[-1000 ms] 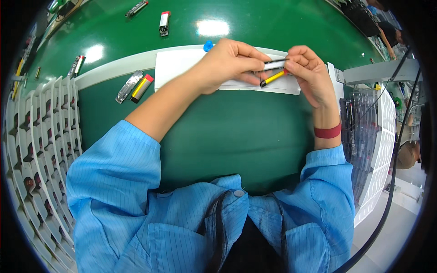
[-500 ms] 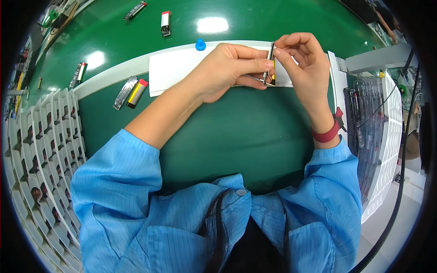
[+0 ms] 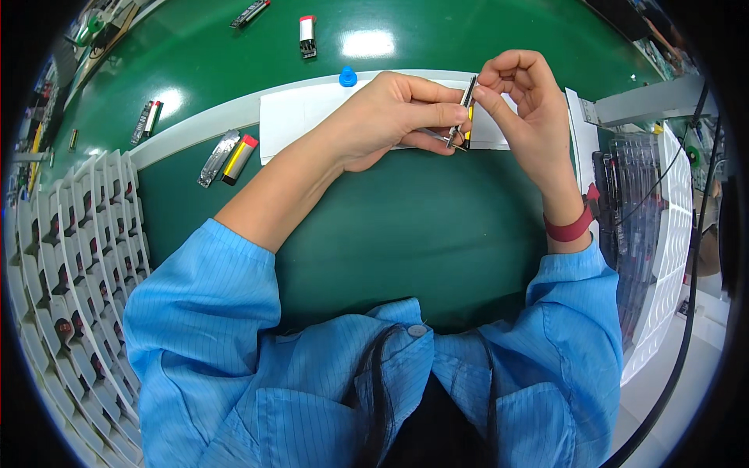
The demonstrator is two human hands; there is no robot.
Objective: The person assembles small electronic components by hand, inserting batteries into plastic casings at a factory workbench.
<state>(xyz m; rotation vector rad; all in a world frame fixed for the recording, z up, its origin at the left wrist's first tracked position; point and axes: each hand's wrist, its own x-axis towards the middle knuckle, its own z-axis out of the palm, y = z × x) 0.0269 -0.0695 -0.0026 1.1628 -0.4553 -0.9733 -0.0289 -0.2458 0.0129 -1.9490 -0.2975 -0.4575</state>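
Note:
Over a white sheet (image 3: 290, 125) at the far side of the mat, my left hand (image 3: 394, 117) pinches a slim, dark-and-silver assembly (image 3: 466, 97) between thumb and fingers. It stands nearly upright, tilted a little, with a yellow-and-black piece behind it. Its lower end shows small metal parts and what looks like thin wire. My right hand (image 3: 521, 101) has thumb and forefinger closed at the assembly's upper end, the other fingers curled. Whether a tiny part sits in that pinch I cannot make out. Left of the sheet lie a yellow-and-black battery-like piece (image 3: 240, 160) with a red end and a silver housing (image 3: 218, 158).
A blue knob-like piece (image 3: 348, 76) stands at the sheet's far edge. Beyond the pale rail, a green belt (image 3: 437, 31) carries several small assemblies, one red-and-white (image 3: 307, 35). White slotted trays stand left (image 3: 74, 257) and right (image 3: 663, 257). A black cable (image 3: 686, 312) hangs at right.
The assemblies on the green belt have shifted right. The held assembly now leans more, its lower metal parts showing more clearly. Both hands have otherwise barely moved.

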